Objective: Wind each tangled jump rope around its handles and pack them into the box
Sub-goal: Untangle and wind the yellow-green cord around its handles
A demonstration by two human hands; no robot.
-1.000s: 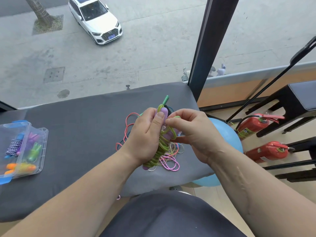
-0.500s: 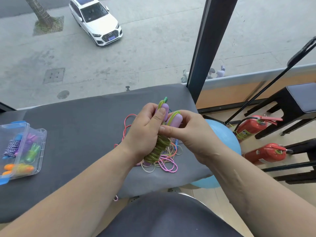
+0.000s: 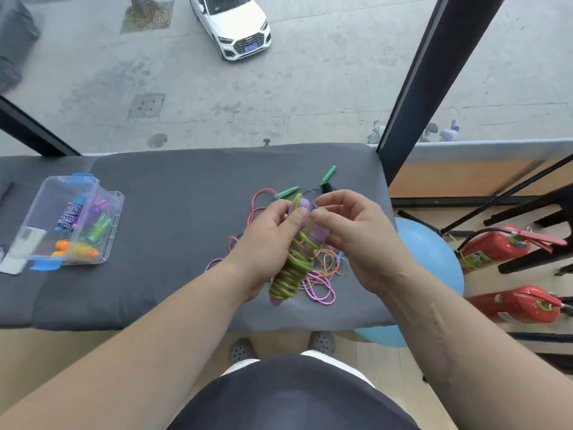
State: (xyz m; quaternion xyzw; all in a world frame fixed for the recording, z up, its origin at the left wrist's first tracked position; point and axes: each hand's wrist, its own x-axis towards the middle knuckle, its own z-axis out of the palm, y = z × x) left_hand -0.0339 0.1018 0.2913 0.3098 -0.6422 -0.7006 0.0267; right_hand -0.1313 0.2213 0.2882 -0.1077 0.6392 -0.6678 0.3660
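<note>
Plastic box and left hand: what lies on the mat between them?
In the head view, only bare grey mat between the plastic box and the left hand; pink cord loops lie right by the hand.

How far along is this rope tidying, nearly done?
Partway. Several wound ropes already lie in the clear box. The left hand grips a green rope, mostly coiled around its purple handles, while the right hand pinches its free loop. A tangle of loose ropes on the table awaits winding.

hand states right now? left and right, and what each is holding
Left hand: closed, grips the purple handles wound with the green rope.
Right hand: closed, pinches the green rope by the handle tops.
</note>
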